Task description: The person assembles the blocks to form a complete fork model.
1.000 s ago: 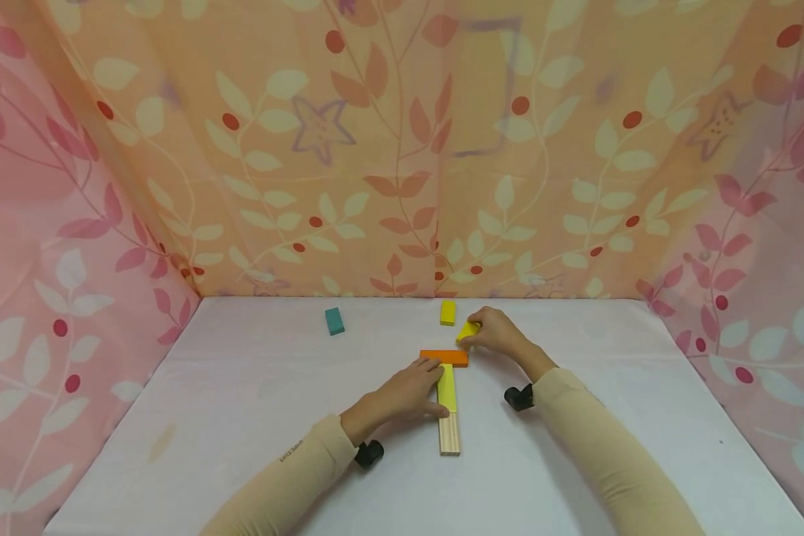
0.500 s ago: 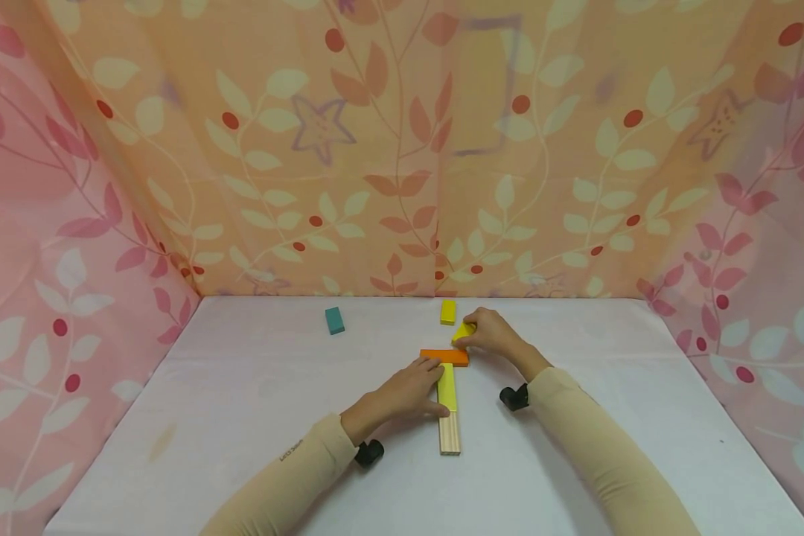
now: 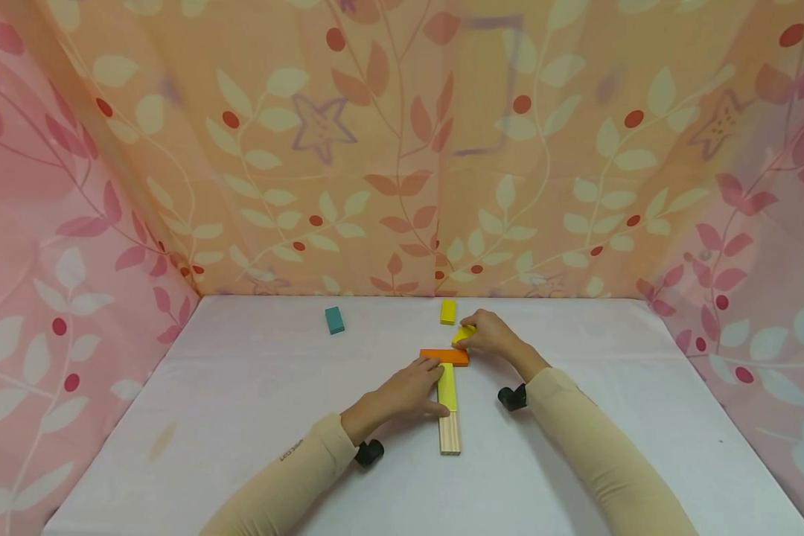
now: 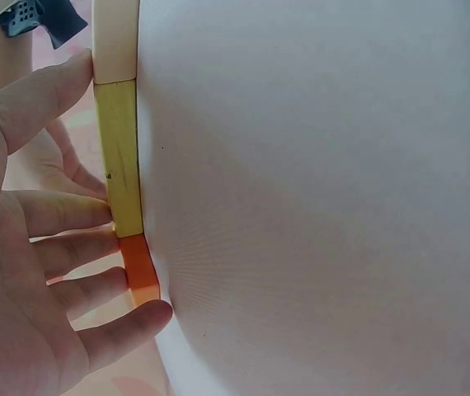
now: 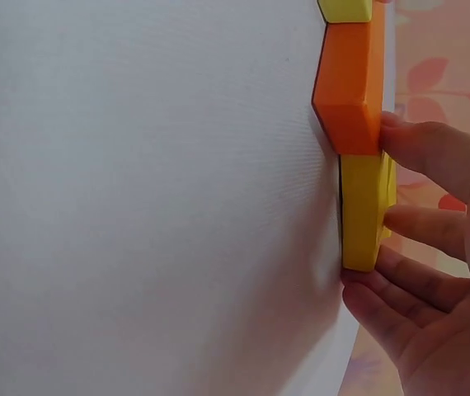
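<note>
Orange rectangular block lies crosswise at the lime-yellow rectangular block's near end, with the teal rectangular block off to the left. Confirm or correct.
Not near: the head view shows the orange block crosswise at the far end of the lime-yellow block.

White surface, teal block at the far left, small yellow block at the far edge, slanted yellow block just beyond a crosswise orange block, lime block and striped wooden block in line, nearest.
</note>
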The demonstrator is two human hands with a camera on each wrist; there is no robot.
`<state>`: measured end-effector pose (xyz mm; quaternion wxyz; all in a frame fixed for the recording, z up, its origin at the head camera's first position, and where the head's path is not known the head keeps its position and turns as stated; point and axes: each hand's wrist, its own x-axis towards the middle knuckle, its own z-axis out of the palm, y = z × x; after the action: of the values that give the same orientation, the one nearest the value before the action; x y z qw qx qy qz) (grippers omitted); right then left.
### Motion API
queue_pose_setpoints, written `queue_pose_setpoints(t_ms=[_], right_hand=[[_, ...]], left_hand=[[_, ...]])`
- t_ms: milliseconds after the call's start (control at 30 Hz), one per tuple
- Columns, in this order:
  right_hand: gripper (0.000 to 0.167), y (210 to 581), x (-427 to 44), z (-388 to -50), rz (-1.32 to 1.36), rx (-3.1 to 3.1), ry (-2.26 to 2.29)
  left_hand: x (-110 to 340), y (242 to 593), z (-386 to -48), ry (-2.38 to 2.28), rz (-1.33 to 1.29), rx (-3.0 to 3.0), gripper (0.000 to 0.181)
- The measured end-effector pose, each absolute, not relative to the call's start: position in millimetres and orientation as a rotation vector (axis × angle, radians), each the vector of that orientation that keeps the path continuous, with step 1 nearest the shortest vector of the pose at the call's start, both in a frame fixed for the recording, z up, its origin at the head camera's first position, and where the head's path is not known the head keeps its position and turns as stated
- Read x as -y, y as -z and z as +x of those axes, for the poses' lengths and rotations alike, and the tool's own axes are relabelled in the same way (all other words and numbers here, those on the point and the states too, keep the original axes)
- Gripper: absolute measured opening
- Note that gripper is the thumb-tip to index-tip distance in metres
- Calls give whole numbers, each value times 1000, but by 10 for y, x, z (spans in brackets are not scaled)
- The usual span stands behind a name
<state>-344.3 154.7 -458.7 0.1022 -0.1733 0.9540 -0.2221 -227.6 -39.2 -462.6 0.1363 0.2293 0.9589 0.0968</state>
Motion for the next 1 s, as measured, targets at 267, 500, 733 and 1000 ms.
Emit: queue_pose_setpoints(t_ms=[267, 500, 733, 1000], right_hand=[[46, 4556, -1551, -3444, -562, -2807, 632], [45, 4555, -1555, -3437, -546, -2801, 646], [46, 4570, -1555, -3445, -535, -2804, 657], [45, 4593, -1563, -3435, -515, -2814, 676]], left_hand=[[385, 4588, -2257, -281, 662, -2767, 84], [391, 4586, -2251, -283, 675, -2765, 83], [402, 4589, -2254, -284, 710, -2766, 81], [394, 4550, -2247, -281, 688, -2765, 81]])
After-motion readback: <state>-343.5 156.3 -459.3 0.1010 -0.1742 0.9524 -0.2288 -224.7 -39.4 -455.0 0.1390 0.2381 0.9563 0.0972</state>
